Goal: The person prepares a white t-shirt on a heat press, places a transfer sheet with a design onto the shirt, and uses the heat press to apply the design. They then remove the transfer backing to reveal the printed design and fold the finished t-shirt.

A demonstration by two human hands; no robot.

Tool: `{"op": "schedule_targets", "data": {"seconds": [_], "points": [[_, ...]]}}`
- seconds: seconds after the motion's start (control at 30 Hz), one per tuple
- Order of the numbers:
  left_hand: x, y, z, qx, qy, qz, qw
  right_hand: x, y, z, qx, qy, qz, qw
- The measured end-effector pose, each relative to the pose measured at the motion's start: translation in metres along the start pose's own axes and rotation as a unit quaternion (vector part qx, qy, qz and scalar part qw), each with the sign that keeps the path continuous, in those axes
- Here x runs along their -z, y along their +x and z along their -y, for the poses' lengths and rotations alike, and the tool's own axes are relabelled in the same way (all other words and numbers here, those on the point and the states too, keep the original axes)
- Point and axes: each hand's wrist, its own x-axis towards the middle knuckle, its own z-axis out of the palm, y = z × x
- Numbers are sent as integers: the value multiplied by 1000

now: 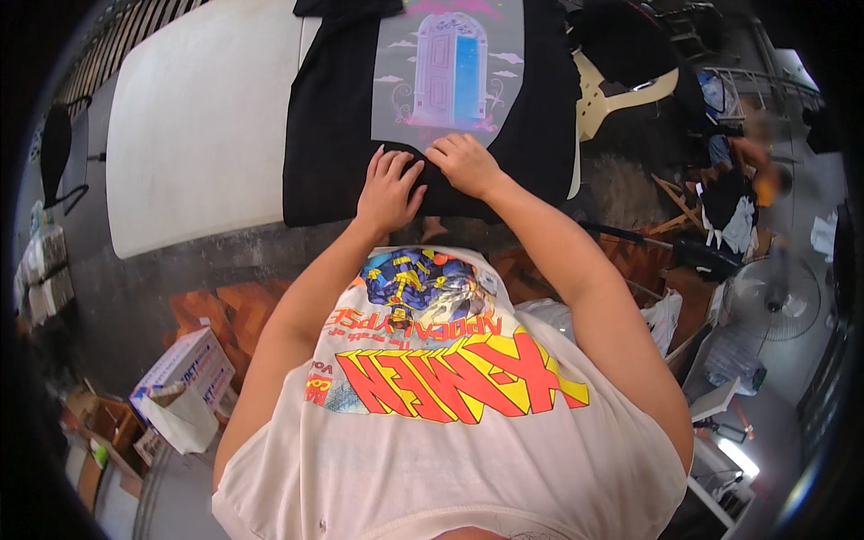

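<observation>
A black T-shirt (328, 135) lies over a white table, carrying a grey rectangular picture (396, 108) of an arched lilac door with clouds around it. Whether that picture is a print or a sheet on the cloth, I cannot tell. Black fabric curves across its lower right corner. My left hand (391, 189) rests on the cloth just below the picture, fingers stretched out and thumb apart. Beside it, my right hand (465, 165) is closed, its fingertips pinching the black fabric along the picture's lower edge.
The white table top (202, 126) extends to the left. A cream-coloured plastic piece (621, 94) and dark cloth stand beyond the right side. A floor fan (772, 297) is at right, with another person (751, 162) farther off. Boxes (193, 369) sit at lower left.
</observation>
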Motion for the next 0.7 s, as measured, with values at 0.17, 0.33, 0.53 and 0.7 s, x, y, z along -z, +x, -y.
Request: {"op": "schedule_targets", "data": {"seconds": [0.17,0.33,0.53,0.7], "points": [[1,2,2,1,-9,-18,1000,8,9,-12,37,52,4,998],[3,3,-4,23,-11,-8,1000,5,6,-17,-46,174,-28,983],[2,3,-6,22,2,-4,1000,-2,6,-22,-68,242,-34,967],[4,6,-8,17,7,-10,1000,-3,5,-22,-99,279,-36,955]]}}
